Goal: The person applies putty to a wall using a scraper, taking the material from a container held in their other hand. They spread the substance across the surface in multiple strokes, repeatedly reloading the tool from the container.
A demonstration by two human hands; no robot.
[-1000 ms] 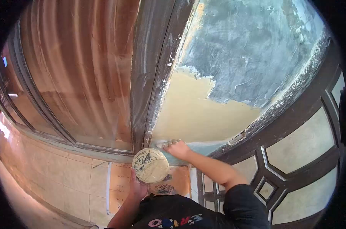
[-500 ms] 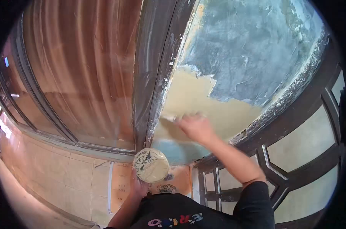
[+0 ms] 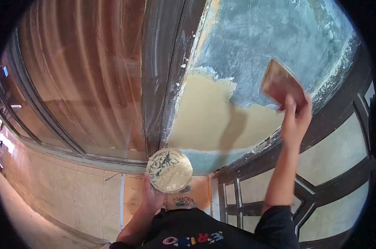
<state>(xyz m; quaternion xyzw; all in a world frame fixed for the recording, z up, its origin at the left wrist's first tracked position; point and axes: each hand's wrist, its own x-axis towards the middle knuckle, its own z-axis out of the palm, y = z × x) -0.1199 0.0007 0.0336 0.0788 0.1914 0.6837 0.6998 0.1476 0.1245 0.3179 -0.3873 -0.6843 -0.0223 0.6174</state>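
My left hand [image 3: 153, 196] holds up a round board [image 3: 170, 171] from below; cream putty and dark smears cover its top. At the right, my right hand [image 3: 296, 118] grips a flat rectangular scraper [image 3: 281, 81], its thumb on the near face and its blade raised up and to the left. The scraper is in front of the blue-grey wall [image 3: 254, 45]. Below and left of it, a smooth band of beige putty [image 3: 200, 112] spans the lower wall, with a ragged upper edge. A shadow falls across this band.
A dark wooden frame [image 3: 156, 74] and glass with a brown curtain [image 3: 84, 74] behind it stand at the left. Dark panelled woodwork [image 3: 320, 195] curves along the right. Below are floor tiles [image 3: 88, 189] and an orange printed sheet [image 3: 132, 195].
My right hand has swung from the putty's left edge up and to the right, and the scraper's broad face now shows. The round board appears slightly farther right and larger.
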